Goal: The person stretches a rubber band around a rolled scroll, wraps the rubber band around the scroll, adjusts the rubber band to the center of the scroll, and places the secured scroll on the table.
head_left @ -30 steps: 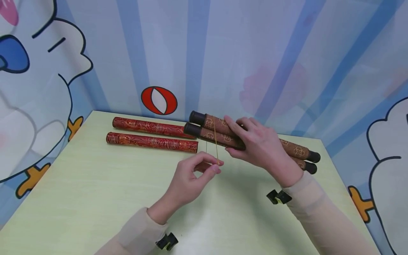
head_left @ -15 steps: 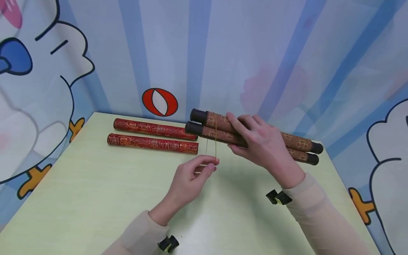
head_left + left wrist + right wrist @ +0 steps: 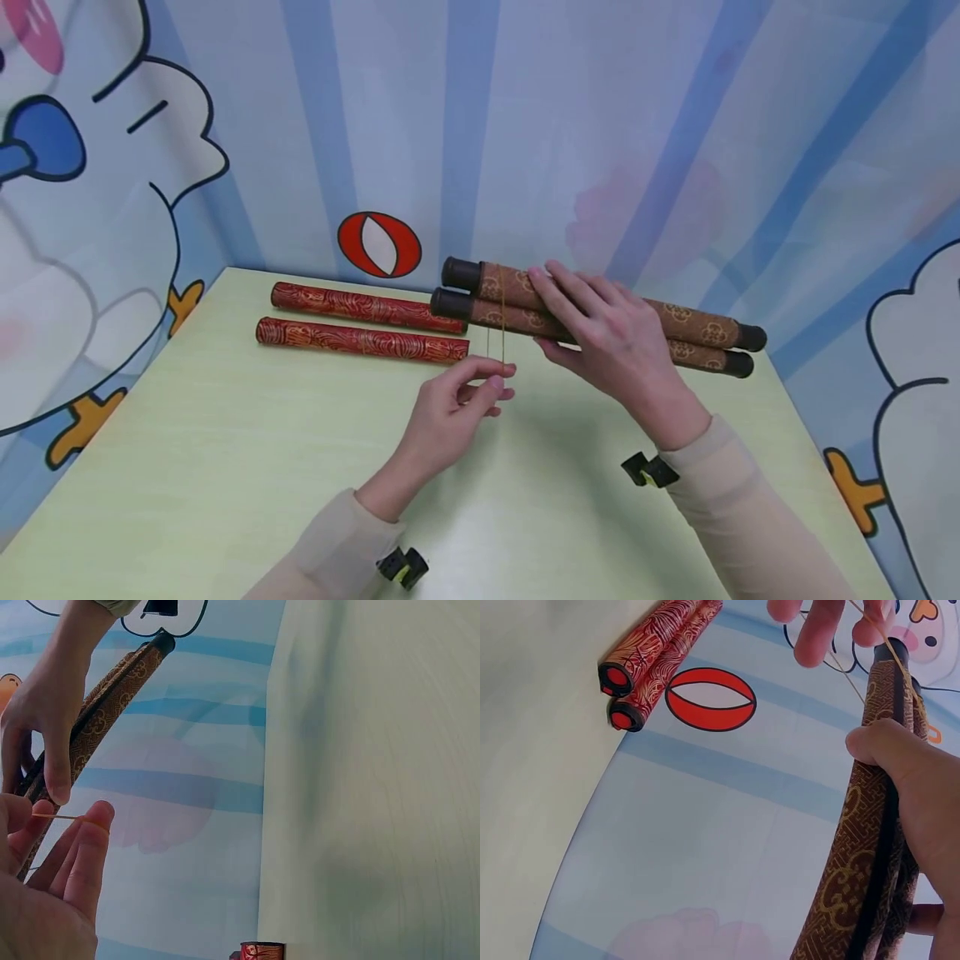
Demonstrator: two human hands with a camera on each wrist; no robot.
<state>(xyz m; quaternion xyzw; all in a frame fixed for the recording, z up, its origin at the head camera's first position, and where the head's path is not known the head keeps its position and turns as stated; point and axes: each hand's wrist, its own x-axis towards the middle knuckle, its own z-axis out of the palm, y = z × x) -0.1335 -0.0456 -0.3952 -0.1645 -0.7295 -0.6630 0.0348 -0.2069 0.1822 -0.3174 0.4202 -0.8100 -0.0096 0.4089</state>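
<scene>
My right hand [image 3: 618, 346] grips two brown patterned rods [image 3: 705, 327] side by side, raised above the table. Both have black end caps, and gold motifs cover their brown surfaces. Around their left part runs a thin yellowish elastic band [image 3: 503, 310], stretched downward. My left hand [image 3: 442, 421] holds the lower end of that band with curled fingers. In the left wrist view, the band [image 3: 56, 817] spans between its fingers. The right wrist view shows the thumb [image 3: 877, 742] lying along one rod; the palm hides part of the rods.
Two red patterned rods [image 3: 363, 340] lie nearly parallel on the pale green table [image 3: 225, 467], toward the back left. The brown rods' left caps overhang the right end of the rear red one in the head view. A printed cartoon backdrop [image 3: 390, 108] stands behind the table.
The right end of the brown rods has risen and shifted slightly right, so they lie more level. The left hand has barely moved and keeps the band stretched.
</scene>
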